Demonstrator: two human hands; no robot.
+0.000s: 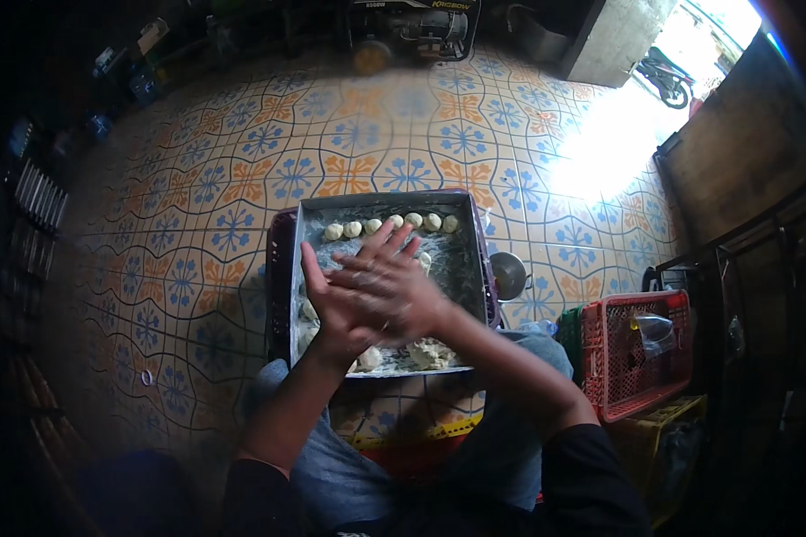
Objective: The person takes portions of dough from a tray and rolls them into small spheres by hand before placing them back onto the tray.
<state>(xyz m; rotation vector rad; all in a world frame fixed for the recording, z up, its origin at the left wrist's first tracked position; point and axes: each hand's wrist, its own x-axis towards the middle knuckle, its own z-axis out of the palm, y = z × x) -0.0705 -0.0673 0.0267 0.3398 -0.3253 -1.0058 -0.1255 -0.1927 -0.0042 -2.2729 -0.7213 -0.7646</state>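
My left hand (324, 309) is palm up over a metal tray (297, 295), its thumb stretched out to the left. Across it lies my right hand (394, 291), palm down, with straight fingers slightly blurred. The palms meet, and anything between them is hidden. Beyond the hands, a row of small round dough balls (373, 225) lines the tray's far side. At the near edge sits a rough lump of dough (432, 353), with smoother dough pieces (367, 359) left of it. White flour dusts the tray floor. My hands cover the tray's middle.
Beneath the tray is a dark purple support (280, 268). A metal bowl (509, 275) stands just right of it. Farther right are a red plastic crate (640, 353) and a yellow crate (663, 438). A generator (412, 36) stands at the back on the patterned tile floor (233, 179).
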